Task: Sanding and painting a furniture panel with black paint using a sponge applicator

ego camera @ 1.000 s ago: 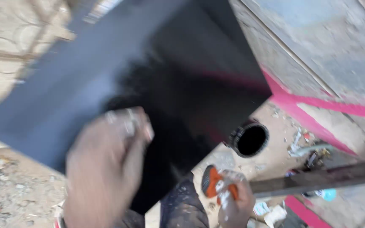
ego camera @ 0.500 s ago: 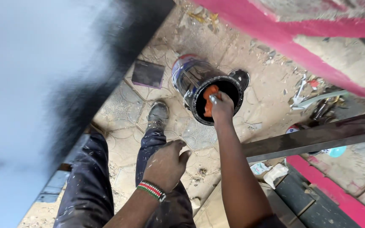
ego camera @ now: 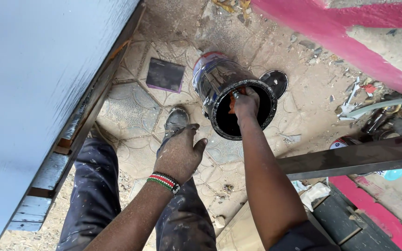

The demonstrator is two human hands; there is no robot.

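Dipping right hand (ego camera: 246, 103) in paint can (ego camera: 219, 81) | orange tool (partly hidden) in grip

Patterned floor (ego camera: 136, 111), paint can (ego camera: 219, 81), lid (ego camera: 276, 82)

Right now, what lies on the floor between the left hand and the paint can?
In the head view, only bare patterned floor tile shows between the left hand and the paint can; nothing else lies there.

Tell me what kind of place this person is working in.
Probably an outdoor painting or workshop yard. The right hand dips an orange-handled tool into an open paint can standing on dusty patterned paving, beside a large grey-painted panel and a pink-striped wall.
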